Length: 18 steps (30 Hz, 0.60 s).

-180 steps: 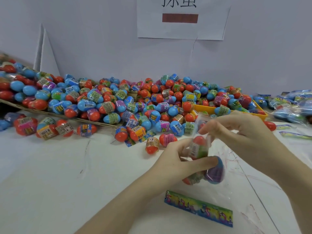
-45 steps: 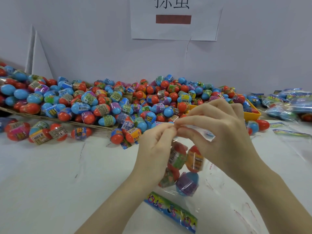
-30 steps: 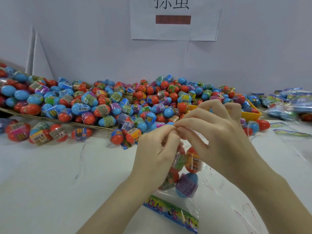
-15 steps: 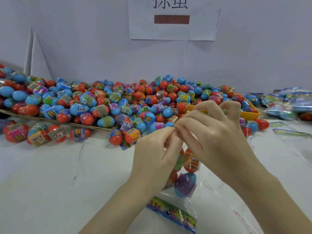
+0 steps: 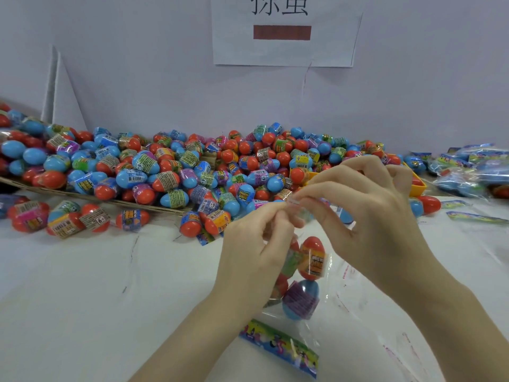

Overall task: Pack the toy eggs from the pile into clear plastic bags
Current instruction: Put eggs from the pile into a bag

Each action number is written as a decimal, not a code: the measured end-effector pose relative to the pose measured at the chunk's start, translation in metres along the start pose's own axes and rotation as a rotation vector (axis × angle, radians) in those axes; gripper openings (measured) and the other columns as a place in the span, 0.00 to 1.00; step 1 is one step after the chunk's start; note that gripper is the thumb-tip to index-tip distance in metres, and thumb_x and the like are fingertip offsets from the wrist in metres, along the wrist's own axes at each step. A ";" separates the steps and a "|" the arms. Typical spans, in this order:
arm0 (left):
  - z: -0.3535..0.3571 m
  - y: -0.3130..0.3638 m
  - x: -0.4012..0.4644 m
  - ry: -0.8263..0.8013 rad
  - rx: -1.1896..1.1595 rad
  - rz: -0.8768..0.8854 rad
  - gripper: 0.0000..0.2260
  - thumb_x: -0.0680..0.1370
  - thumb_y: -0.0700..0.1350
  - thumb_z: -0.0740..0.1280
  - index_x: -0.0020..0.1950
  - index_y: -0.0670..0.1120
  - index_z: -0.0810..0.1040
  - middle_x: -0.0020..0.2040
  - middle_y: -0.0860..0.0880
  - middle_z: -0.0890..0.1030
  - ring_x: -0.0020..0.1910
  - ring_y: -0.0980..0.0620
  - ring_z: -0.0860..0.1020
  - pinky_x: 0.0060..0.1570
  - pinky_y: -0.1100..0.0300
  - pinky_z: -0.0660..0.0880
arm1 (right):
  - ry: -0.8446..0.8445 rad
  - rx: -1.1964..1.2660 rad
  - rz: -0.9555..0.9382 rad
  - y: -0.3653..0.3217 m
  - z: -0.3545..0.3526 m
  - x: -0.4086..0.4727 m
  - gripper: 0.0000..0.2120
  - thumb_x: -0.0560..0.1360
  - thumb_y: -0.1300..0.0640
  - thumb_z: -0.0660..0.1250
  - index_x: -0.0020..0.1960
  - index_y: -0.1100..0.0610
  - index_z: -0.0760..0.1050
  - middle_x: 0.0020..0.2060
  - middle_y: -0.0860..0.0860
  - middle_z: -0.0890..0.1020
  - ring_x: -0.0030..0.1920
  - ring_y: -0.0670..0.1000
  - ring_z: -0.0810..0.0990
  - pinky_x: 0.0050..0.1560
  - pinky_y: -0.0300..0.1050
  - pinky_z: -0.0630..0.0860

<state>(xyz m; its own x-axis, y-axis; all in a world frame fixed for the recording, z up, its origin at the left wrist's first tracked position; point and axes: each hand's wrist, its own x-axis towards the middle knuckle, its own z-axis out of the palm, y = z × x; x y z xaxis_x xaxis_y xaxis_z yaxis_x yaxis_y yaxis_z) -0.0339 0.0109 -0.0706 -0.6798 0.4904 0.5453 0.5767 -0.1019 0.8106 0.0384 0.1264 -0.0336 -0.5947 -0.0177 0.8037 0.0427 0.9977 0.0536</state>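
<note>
Bag (image 5: 327,277) of toy eggs (image 5: 312,260) hangs above counter (image 5: 82,299) near front edge, left hand (image 5: 256,249) and right hand (image 5: 366,216) pinching its mouth; slipped grip could spill eggs.

My left hand (image 5: 256,249) & right hand (image 5: 366,216): both bare, no rings, no watch; forearms bare too, no sleeve showing; nails short, unpainted.
</note>
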 end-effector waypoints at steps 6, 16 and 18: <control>0.000 0.003 -0.001 -0.008 -0.093 -0.016 0.08 0.75 0.44 0.62 0.45 0.57 0.76 0.37 0.56 0.83 0.37 0.59 0.82 0.37 0.69 0.77 | -0.029 -0.020 -0.019 -0.003 -0.001 0.000 0.11 0.68 0.49 0.67 0.43 0.55 0.83 0.40 0.49 0.83 0.43 0.57 0.79 0.43 0.52 0.63; -0.002 -0.002 0.001 0.003 0.052 0.073 0.09 0.77 0.49 0.57 0.40 0.56 0.74 0.33 0.57 0.80 0.36 0.63 0.80 0.36 0.65 0.77 | -0.048 -0.073 -0.149 -0.004 -0.001 -0.001 0.13 0.73 0.51 0.62 0.42 0.56 0.83 0.35 0.49 0.83 0.41 0.55 0.79 0.45 0.49 0.60; -0.003 -0.004 0.002 0.013 0.131 0.144 0.10 0.78 0.51 0.56 0.38 0.56 0.72 0.28 0.58 0.75 0.33 0.61 0.78 0.31 0.64 0.74 | -0.041 -0.072 -0.152 -0.006 0.000 -0.001 0.14 0.75 0.53 0.59 0.40 0.56 0.82 0.34 0.49 0.83 0.40 0.55 0.79 0.45 0.50 0.61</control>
<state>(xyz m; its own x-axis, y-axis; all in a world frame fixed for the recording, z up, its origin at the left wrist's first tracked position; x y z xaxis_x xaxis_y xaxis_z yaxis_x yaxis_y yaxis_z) -0.0388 0.0093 -0.0718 -0.5911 0.4675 0.6573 0.7220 -0.0566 0.6896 0.0387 0.1207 -0.0352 -0.6307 -0.1639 0.7585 0.0060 0.9764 0.2160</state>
